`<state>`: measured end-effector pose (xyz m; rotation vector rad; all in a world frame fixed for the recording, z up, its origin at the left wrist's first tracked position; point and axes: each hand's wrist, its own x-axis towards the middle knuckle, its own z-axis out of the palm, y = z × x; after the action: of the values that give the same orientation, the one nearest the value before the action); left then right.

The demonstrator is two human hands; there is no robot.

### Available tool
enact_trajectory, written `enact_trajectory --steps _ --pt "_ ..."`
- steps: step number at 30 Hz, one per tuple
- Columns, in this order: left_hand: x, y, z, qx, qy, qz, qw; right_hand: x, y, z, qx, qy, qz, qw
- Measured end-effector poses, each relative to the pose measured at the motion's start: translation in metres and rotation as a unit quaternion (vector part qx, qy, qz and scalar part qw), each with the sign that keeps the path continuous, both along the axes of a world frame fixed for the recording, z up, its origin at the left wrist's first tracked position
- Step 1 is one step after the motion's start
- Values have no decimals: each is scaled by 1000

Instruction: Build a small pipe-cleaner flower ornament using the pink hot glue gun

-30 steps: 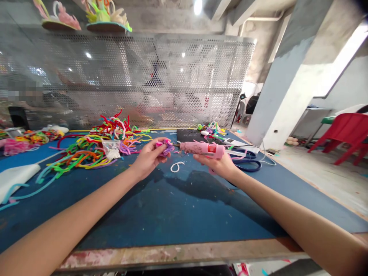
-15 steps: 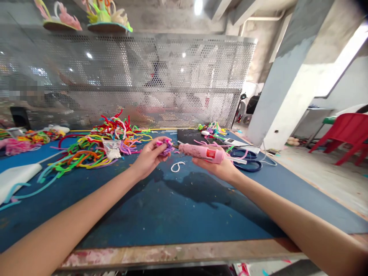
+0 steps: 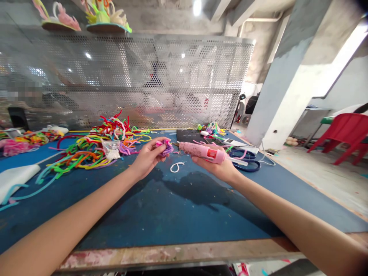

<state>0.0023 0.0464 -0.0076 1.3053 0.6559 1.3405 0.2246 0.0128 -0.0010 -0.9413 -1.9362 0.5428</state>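
Observation:
Between the fingertips of my left hand [image 3: 146,158] is a small pink and purple fuzzy piece [image 3: 165,148], held above the blue mat. My right hand [image 3: 215,166] is wrapped round a pink glue gun [image 3: 202,151], its nozzle pointing left, close to the fuzzy piece. Whether the nozzle touches it I cannot tell. A white stick pokes out of the gun's back end. Beneath and between the hands, a looped white pipe cleaner [image 3: 176,166] lies on the mat [image 3: 138,222].
A heap of coloured pipe cleaners [image 3: 83,151] and a small clear bag [image 3: 111,149] lie at the left. Blue-handled scissors [image 3: 250,165] are right of the gun. A black box [image 3: 188,135] lies behind the hands, before a perforated metal screen [image 3: 138,84].
The view has shifted very slightly. The glue gun's nozzle is tilted a little differently beside the fuzzy piece; both hands keep their holds.

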Motion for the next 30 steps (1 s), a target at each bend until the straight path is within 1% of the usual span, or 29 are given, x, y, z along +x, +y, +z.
enact_trajectory --steps 3,7,12,14,18,20,24,30 --pt "-1 0 0 -1 1 -1 1000 -1 0 -1 10 -13 1 1000" --pt "-2 1 -2 -7 2 -3 1000 -1 1 -1 24 6 6 1000" --pt "-2 2 -2 -10 6 -5 1000 1 3 -1 51 -12 53 997" --pt "-2 1 -1 -8 8 -6 1000 2 3 0 62 -35 27 997" --pt "-3 1 -2 -7 12 -7 1000 2 2 1 111 -151 -56 981" --pt "-3 2 -2 -10 15 -7 1000 3 1 1 125 -156 -68 977" --pt "-3 3 -3 -11 15 -4 1000 5 2 1 111 -102 -64 986" --pt "-3 1 -2 -2 21 -6 1000 5 3 1 57 -125 -29 990"
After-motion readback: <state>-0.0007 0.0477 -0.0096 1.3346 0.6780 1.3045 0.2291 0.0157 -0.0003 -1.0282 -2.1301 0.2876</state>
